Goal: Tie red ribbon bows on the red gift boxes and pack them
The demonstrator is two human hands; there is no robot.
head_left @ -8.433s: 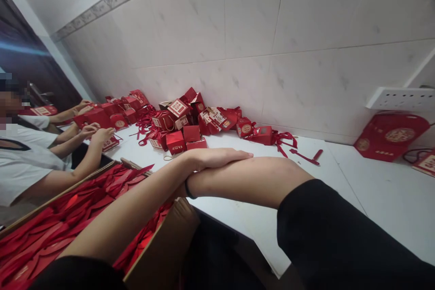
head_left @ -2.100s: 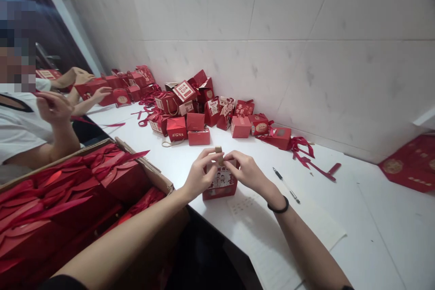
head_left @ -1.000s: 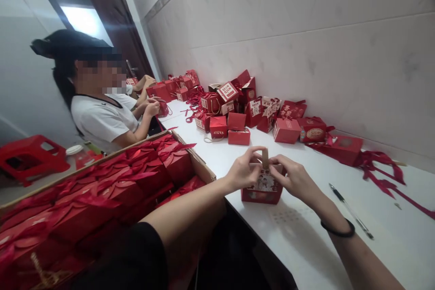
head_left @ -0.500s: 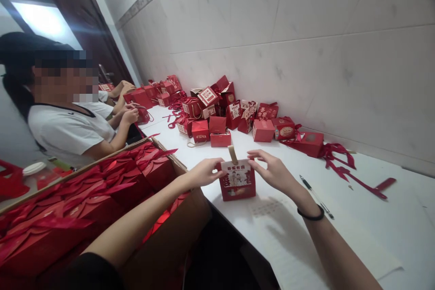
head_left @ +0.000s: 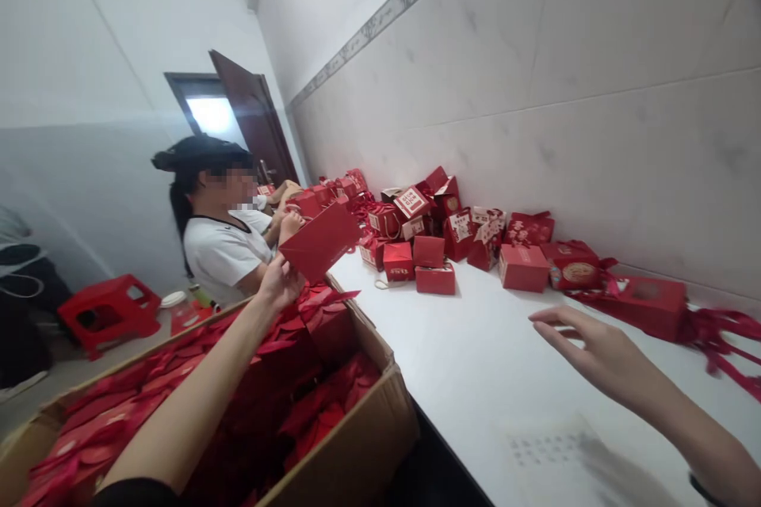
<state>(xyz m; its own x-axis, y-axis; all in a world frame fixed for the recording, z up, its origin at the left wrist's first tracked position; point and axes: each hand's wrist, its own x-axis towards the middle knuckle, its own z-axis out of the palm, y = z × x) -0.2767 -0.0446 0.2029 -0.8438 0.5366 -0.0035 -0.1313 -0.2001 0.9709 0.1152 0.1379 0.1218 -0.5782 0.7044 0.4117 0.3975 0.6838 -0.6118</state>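
Above the open cardboard carton (head_left: 380,428) at the left, my left hand (head_left: 281,283) grips a red paper box (head_left: 321,242) by its lower left edge, tilted in the air. Many red boxes with ribbons (head_left: 119,420) fill the carton below my forearm. My right hand (head_left: 583,341) hovers over the white table (head_left: 476,348) at the right, fingers loosely curved and apart, holding nothing. Beneath it lies a sheet with faint print (head_left: 547,447).
Assorted red gift boxes (head_left: 434,263) line the wall, with loose ribbons (head_left: 725,341) at the right. A person in white (head_left: 223,253) sits beyond the carton. A red stool (head_left: 110,313) and a lidded cup (head_left: 177,307) stand at the left.
The view has swung left. My left hand has moved left from the table to above the carton with a red box. My right hand has come away from the box it was touching.
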